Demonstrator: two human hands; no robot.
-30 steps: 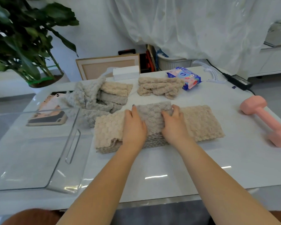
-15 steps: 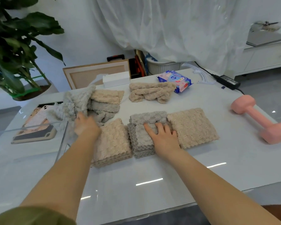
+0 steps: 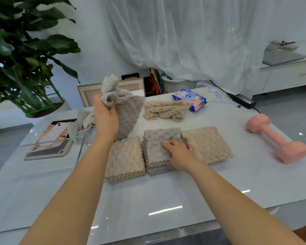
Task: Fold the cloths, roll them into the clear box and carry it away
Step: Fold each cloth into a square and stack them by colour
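Three folded cloths lie side by side on the white table: a beige cloth [image 3: 125, 159] on the left, a grey folded cloth [image 3: 157, 149] in the middle, a beige folded cloth [image 3: 208, 145] on the right. My right hand [image 3: 179, 151] rests with loose fingers on the grey folded one. My left hand [image 3: 105, 117] grips a crumpled grey cloth [image 3: 125, 110] and holds it up above the table. More loose grey cloths [image 3: 85, 122] lie behind it. A bunched beige cloth [image 3: 166, 109] lies further back. The clear box [image 3: 78, 147] stands at the left.
A phone on a magazine [image 3: 49, 144] lies behind the box wall. A pink dumbbell [image 3: 277, 138] sits at the right, a wet-wipes pack [image 3: 190, 99] and a power adapter [image 3: 243, 99] at the back. A potted plant [image 3: 21, 68] stands at the far left.
My left hand left the middle cloth, reached to the loose pile at the back left and lifted a grey cloth off it. My right hand stayed on the grey folded cloth.
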